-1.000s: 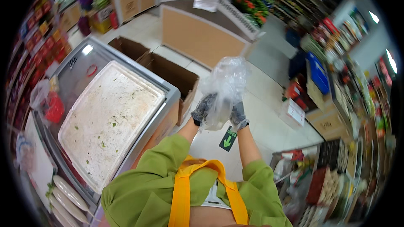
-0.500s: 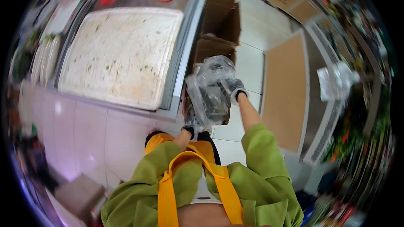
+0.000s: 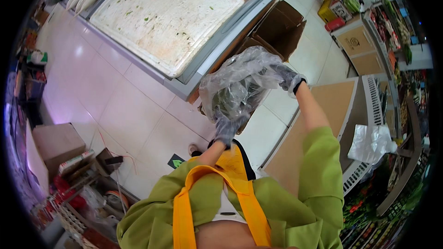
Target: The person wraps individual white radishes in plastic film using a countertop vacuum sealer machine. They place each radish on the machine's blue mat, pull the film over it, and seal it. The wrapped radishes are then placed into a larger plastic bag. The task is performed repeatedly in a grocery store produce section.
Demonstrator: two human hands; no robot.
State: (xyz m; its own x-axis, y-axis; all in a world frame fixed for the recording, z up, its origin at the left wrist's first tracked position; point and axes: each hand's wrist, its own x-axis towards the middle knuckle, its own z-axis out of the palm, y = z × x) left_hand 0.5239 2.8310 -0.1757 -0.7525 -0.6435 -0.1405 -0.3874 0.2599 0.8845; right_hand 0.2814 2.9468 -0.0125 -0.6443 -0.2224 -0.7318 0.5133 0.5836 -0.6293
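Observation:
A large clear plastic bag (image 3: 254,62) with something dark green inside lies bunched in a cardboard box whose brown edge (image 3: 243,126) shows beneath it. My left hand (image 3: 226,129), in a grey glove with clear plastic over it, is closed on the bag's near side. Gloved the same way, my right hand (image 3: 290,79) grips the bag's right edge. Plastic folds hide the fingertips of both hands and blur what the bag contains. Just beyond the bag stands an open brown cardboard box (image 3: 281,30) with raised flaps.
A stained white cutting board (image 3: 166,18) with green scraps tops a grey-framed counter (image 3: 189,80) on my left. To the right is a tan-panelled display case (image 3: 295,143), with a roll of clear bags (image 3: 369,143) on it. Cluttered boxes (image 3: 57,143) stand at lower left.
The view has shifted, so the counter sits higher and more floor shows at left. The bag is spread wider, and my right hand now pulls its edge further out to the right.

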